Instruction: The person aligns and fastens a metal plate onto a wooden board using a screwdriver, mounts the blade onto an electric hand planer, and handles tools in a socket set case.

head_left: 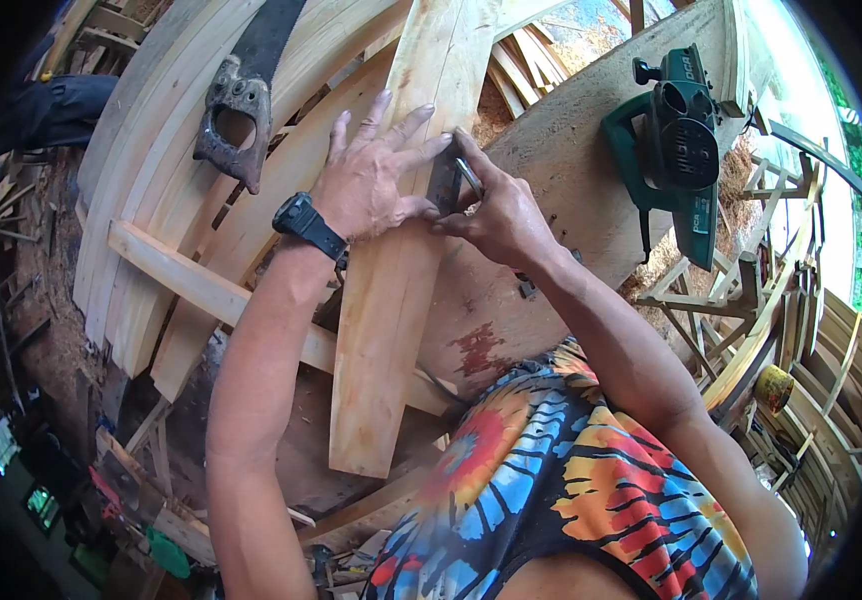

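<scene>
My left hand [371, 180] lies palm down with its fingers spread across a pale wooden plank [381, 370] that has dark lines along its length. At the plank's right edge, my right hand [506, 212] pinches a slim, shiny pen-like stick [469, 178]. Right beside those fingers sits a dark flat piece [444, 188], partly covered by both hands; its kind cannot be made out. A black watch [308, 226] is strapped round my left wrist.
A handsaw [236, 120] rests on curved boards [121, 200] at the left. To the right, a green power planer [676, 150] lies on a wide board [551, 140]. A wooden crosspiece [186, 270] passes under the plank. At the far right is a yellow tin [774, 388].
</scene>
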A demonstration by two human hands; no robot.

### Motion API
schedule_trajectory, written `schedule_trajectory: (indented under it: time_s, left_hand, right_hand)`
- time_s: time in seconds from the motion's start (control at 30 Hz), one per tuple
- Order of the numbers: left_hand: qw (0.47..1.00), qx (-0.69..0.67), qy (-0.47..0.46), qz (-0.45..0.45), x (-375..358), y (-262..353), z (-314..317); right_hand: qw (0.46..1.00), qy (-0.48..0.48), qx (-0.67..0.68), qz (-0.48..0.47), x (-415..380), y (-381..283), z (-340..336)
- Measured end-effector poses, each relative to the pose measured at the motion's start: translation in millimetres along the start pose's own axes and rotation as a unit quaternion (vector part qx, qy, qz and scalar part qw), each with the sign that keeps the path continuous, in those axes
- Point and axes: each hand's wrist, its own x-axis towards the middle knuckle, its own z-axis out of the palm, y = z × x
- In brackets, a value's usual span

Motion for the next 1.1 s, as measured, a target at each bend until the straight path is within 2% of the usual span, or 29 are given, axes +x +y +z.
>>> schedule_trajectory:
  time_s: [0.17, 0.27, 0.37, 0.57, 0.7, 0.9, 1.1]
  left_hand:
    - [0.998, 0.063, -0.015, -0.010, 3, 10, -8]
    - [0.996, 0.080, -0.047, -0.018, 3, 13, -14]
    - [0.994, 0.092, -0.061, -0.014, 5, 12, -16]
    - [0.993, 0.106, -0.058, -0.006, 5, 12, -13]
    - [0.992, 0.112, -0.054, 0.002, 6, 10, -12]
    - [0.990, 0.124, -0.065, 0.001, 9, 16, -19]
    - [0.991, 0.123, -0.053, -0.015, 7, 21, -18]
  right_hand:
    - [1.000, -0.012, -0.002, 0.013, -3, -5, -6]
    - [0.999, 0.049, -0.002, -0.019, -12, 4, 1]
    - [0.998, 0.017, 0.044, 0.032, -26, 3, -3]
    - [0.994, -0.025, 0.100, 0.021, -40, 17, 9]
    - [0.997, -0.045, 0.062, -0.022, -33, 15, 11]
    - [0.998, -0.056, 0.037, -0.009, -27, 16, 11]
    - [0.994, -0.112, 0.010, -0.013, -21, 17, -8]
